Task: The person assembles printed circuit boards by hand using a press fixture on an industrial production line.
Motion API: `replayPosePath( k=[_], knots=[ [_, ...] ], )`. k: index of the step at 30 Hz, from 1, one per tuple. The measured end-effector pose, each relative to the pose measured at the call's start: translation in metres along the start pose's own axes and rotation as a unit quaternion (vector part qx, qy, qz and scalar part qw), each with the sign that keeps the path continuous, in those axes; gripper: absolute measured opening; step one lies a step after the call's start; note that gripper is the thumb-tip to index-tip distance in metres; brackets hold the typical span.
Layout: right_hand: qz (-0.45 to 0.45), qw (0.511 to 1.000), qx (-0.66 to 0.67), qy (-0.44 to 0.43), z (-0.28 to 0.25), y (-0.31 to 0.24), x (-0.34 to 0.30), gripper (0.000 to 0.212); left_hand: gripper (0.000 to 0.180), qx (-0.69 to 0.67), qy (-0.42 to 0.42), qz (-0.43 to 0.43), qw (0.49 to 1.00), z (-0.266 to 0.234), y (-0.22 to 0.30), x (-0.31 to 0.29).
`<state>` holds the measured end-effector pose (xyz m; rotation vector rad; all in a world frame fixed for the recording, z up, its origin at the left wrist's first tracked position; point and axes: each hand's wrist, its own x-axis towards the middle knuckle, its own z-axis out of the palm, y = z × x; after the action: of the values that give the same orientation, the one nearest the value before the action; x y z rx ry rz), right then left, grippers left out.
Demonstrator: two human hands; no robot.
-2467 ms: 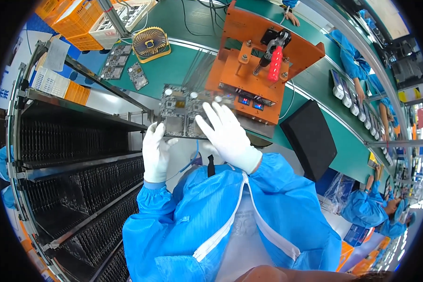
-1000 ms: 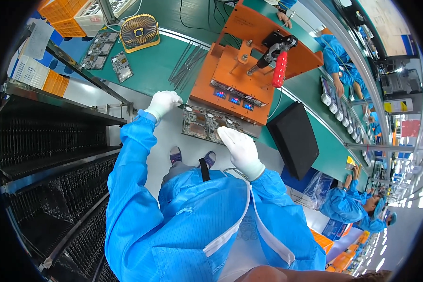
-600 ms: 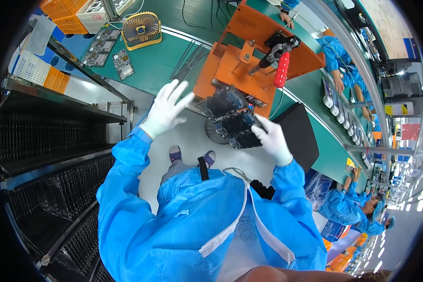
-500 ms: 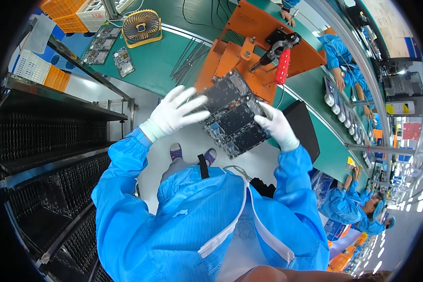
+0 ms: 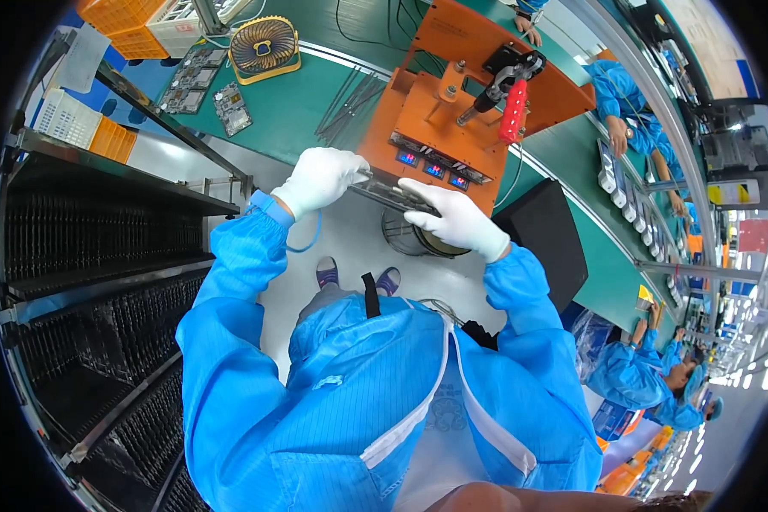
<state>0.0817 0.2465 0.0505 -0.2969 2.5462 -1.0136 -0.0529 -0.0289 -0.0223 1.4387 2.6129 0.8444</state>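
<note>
A circuit board panel (image 5: 382, 191) is held nearly edge-on, so only a thin strip of it shows. My left hand (image 5: 320, 181), in a white glove, closes on its left end. At the right end my right hand (image 5: 459, 220), also gloved, grips it with fingers stretched along the board and the thumb below. Just beyond the panel stands an orange press fixture (image 5: 452, 128) on the green bench. It has a red-handled toggle clamp (image 5: 514, 111) and several small lit displays (image 5: 433, 170) on its near side.
Loose circuit boards (image 5: 232, 108) and a yellow fan (image 5: 264, 49) sit on the bench (image 5: 294, 119) at the left, beside thin dark strips (image 5: 350, 107). A black slotted rack (image 5: 102, 213) stands on my left. A round bin (image 5: 410, 235) is below my hands. Co-workers (image 5: 627, 102) work at the right.
The panel has tilted from face-up to nearly edge-on. My left hand, open before, has closed on its left end. The fixture's displays and the bin below have come into sight.
</note>
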Motion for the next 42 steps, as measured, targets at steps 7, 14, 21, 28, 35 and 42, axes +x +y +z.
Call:
replayPosePath(
  k=[7, 14, 21, 28, 35, 42],
  knots=[
    [-0.016, 0.987, -0.121, 0.103, 0.032, 0.027, 0.020, 0.050, 0.015, 0.005, -0.050, -0.028, 0.998, 0.009, -0.011, 0.014],
    [0.034, 0.983, -0.109, 0.144, 0.051, 0.029, 0.023, 0.047, 0.015, 0.009, -0.048, -0.010, 0.999, 0.006, -0.010, 0.012],
    [-0.024, 0.961, -0.260, 0.088, 0.136, 0.007, -0.008, 0.063, 0.036, 0.087, 0.058, 0.034, 0.994, 0.038, 0.013, -0.077],
    [-0.126, 0.942, -0.281, 0.133, 0.175, 0.058, -0.031, 0.061, 0.060, -0.057, 0.068, -0.059, 0.994, 0.075, 0.008, -0.134],
    [-0.046, 0.957, -0.142, 0.249, 0.113, 0.065, -0.109, 0.058, 0.031, -0.232, 0.189, -0.228, 0.927, 0.050, 0.028, -0.100],
    [0.095, 0.882, -0.142, 0.438, 0.056, 0.079, -0.250, 0.046, 0.044, -0.170, 0.041, -0.030, 0.984, 0.054, 0.117, -0.040]
  ],
)
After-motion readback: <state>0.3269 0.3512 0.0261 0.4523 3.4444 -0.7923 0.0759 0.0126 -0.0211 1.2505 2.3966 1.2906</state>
